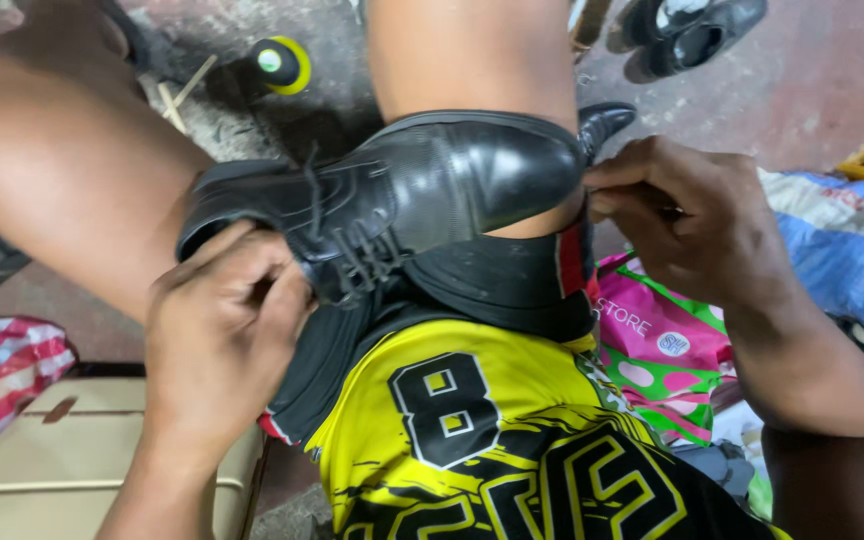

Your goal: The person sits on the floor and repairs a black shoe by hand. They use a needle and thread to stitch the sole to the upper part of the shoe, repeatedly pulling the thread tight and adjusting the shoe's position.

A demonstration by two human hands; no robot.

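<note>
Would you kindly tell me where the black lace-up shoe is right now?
In the head view the black lace-up shoe lies sideways across the person's lap at centre, the left hand gripping its laced opening and the right hand pinching at its toe.

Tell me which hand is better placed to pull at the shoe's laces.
Left, probably. The left hand grips the black leather lace-up shoe at its heel opening, right beside the black laces; the right hand pinches at the toe, farther away.

- lace-up shoe point(422, 195): glossy black, black laces;
- jersey point(492, 450): bright yellow with black block figures and black streaks;
- shorts point(512, 280): black with a red stripe;
- bag point(662, 360): pink and green, pale ovals;
- striped sack point(2, 365): red and white;
- round cap point(280, 62): black, yellow-rimmed, green centre;
- cloth point(842, 250): blue
</note>
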